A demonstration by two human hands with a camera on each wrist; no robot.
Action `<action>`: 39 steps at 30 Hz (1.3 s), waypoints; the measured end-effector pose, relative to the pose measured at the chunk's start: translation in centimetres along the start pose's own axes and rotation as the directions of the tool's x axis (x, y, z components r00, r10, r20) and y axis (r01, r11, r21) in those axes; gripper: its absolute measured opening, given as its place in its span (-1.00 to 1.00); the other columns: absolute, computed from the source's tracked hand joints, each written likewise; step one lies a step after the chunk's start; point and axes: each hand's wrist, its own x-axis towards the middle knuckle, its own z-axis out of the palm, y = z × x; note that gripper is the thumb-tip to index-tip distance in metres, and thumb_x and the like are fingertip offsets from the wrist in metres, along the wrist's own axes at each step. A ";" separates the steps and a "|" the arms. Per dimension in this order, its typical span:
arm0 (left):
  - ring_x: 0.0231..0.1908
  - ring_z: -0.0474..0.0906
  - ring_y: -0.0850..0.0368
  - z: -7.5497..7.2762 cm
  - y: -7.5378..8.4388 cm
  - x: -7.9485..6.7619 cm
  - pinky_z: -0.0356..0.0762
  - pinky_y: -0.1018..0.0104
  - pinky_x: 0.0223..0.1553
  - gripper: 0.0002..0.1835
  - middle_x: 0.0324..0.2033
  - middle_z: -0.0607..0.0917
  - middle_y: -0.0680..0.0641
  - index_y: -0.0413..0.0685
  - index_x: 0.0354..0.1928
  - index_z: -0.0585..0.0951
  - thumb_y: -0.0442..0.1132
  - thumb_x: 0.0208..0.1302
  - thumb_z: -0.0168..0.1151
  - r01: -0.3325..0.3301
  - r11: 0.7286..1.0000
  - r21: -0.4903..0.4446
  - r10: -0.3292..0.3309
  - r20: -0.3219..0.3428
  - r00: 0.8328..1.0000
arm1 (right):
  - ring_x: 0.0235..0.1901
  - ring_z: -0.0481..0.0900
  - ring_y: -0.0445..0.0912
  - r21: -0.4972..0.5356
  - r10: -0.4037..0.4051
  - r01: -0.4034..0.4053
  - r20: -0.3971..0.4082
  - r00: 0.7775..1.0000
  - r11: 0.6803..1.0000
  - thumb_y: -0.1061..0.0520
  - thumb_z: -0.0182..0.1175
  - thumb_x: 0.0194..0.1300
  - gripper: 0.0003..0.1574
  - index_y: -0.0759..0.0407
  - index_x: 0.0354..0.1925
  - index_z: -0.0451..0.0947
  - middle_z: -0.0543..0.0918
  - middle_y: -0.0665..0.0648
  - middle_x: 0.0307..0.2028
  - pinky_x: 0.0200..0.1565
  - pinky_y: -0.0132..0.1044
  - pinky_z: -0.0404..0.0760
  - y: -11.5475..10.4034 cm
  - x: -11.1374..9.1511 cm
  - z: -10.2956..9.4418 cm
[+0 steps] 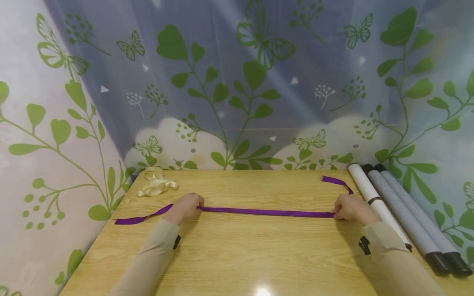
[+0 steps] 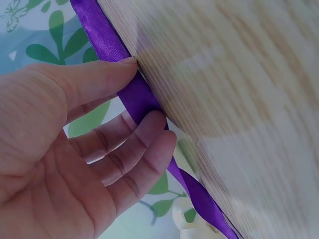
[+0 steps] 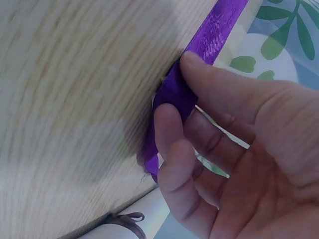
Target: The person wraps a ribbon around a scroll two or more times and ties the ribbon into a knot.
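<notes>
Left hand (image 1: 185,207): fingers partly curled, pinching the purple ribbon (image 1: 259,211). Right hand (image 1: 352,207): same grip. Ribbon located over the wooden surface (image 1: 255,255), straight between both hands, long axis nine to three o'clock. Left tail (image 1: 129,220) points just below nine; right tail (image 1: 335,181) bends toward ten. Cream ribbon (image 1: 157,187): ten o'clock of left hand. White roll (image 1: 379,205): three o'clock of right hand.

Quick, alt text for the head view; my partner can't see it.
A left hand and right hand hold a purple ribbon stretched nearly straight across a wooden table, ends trailing past both. A bunched cream ribbon lies far left; a white roll and two grey rolls lie along the right.
</notes>
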 end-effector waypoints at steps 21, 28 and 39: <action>-0.35 0.51 0.10 -0.2 -0.1 -0.6 0.53 0.13 -0.22 -0.92 -0.40 0.67 -0.05 -0.12 -0.39 0.65 -0.44 0.12 0.34 -0.007 1.000 -0.025 0.007 -0.009 1.000 | -0.22 0.65 0.26 0.017 0.056 -0.054 -0.233 0.971 0.998 0.09 0.19 0.30 -0.65 0.38 -0.13 0.62 0.68 0.41 -0.15 -0.30 0.05 0.60 2.5 -0.2 -1.8; -0.22 0.57 0.04 -0.3 0.6 -0.7 0.57 0.07 -0.08 -0.79 -0.25 0.66 -0.08 -0.10 -0.17 0.65 -0.33 0.14 0.41 0.031 0.999 -0.018 -0.030 0.021 0.999 | -0.17 0.57 0.39 -0.014 0.064 -0.071 -0.298 0.952 0.997 0.17 0.20 0.23 -0.63 0.46 -0.10 0.58 0.64 0.49 -0.19 -0.18 0.20 0.53 4.1 -0.7 -2.0; -0.22 0.59 0.00 0.2 1.4 -0.3 0.58 0.06 -0.10 -0.75 -0.23 0.63 -0.11 -0.12 -0.13 0.64 -0.29 0.14 0.42 0.000 1.000 -0.026 -0.001 -0.014 1.000 | -0.02 0.40 0.55 -0.050 0.074 -0.090 -0.266 0.961 0.995 0.23 0.20 0.09 -0.28 0.68 0.12 0.29 0.42 0.73 -0.01 -0.05 0.32 0.47 5.6 -2.2 -2.2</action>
